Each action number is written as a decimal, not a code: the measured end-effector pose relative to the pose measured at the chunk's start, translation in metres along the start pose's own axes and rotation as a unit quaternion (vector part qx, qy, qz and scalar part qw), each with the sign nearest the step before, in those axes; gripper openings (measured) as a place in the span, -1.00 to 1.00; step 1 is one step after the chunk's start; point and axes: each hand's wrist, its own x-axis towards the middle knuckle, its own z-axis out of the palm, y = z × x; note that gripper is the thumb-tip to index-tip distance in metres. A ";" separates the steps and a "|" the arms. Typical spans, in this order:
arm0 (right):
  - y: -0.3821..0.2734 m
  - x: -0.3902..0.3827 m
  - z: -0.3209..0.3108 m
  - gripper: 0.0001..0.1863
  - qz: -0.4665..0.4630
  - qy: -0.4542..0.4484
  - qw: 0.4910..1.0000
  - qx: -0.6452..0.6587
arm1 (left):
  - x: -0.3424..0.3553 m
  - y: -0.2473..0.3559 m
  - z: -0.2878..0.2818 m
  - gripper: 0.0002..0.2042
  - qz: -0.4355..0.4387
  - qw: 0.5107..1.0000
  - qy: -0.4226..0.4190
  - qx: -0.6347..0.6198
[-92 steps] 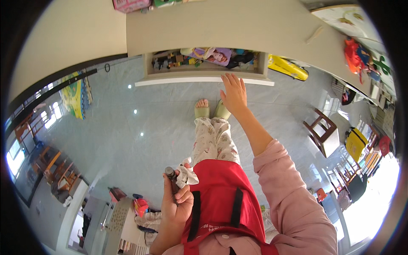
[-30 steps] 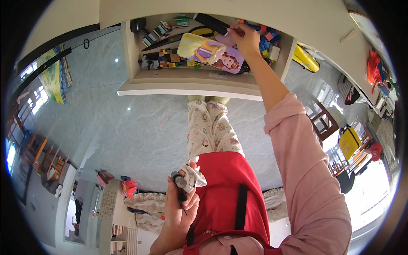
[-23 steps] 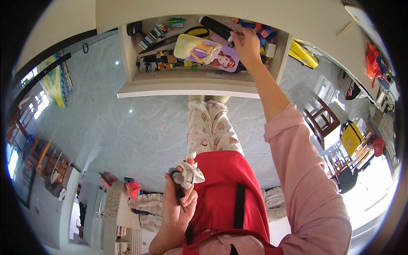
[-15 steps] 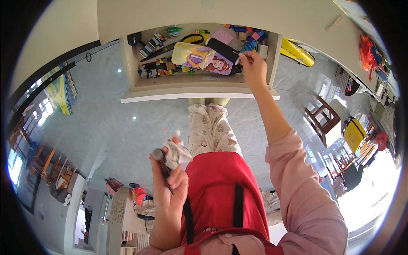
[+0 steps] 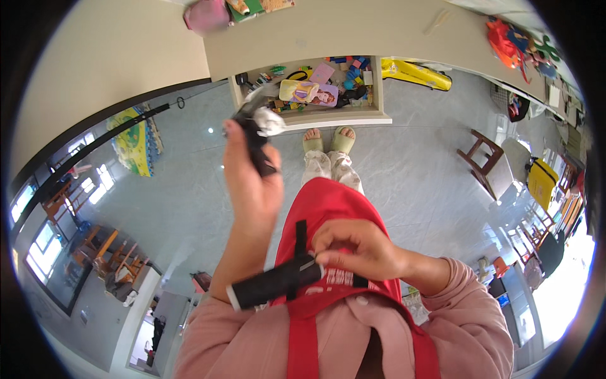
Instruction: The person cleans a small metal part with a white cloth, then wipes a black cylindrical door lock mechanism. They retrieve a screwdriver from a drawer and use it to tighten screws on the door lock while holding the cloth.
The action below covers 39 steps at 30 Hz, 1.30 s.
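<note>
An open drawer point(image 5: 353, 117) juts from the cream counter point(image 5: 353, 31), packed with coloured blocks point(image 5: 353, 66) and a flat picture case point(image 5: 307, 92). A yellow toy point(image 5: 416, 74) lies just right of the drawer. On the counter sit a pink bag point(image 5: 205, 16) and an orange toy point(image 5: 502, 35). A wooden chair point(image 5: 483, 161) stands on the pale tiled floor point(image 5: 416, 164), and a yellow play mat point(image 5: 136, 139) lies to the left.

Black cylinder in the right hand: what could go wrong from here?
1. The right hand pinches the black cylinder at one end only, so it may slip and fall.
2. The left hand grips a small black and silver object high over the open drawer; a drop could hit the toys.
</note>
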 end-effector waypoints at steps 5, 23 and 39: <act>-0.057 -0.082 0.072 -0.88 -0.054 -0.059 0.993 -0.086 | -0.145 0.033 0.117 -0.62 0.051 0.988 -0.106 0.096; -0.176 -0.198 0.161 -0.87 -0.386 0.235 0.776 -0.440 | -0.281 0.144 0.202 -0.33 0.245 0.883 -0.272 0.295; -0.214 -0.218 0.283 -0.71 -0.468 0.424 0.501 -0.592 | -0.278 0.194 0.209 -0.36 0.169 0.828 -0.428 0.321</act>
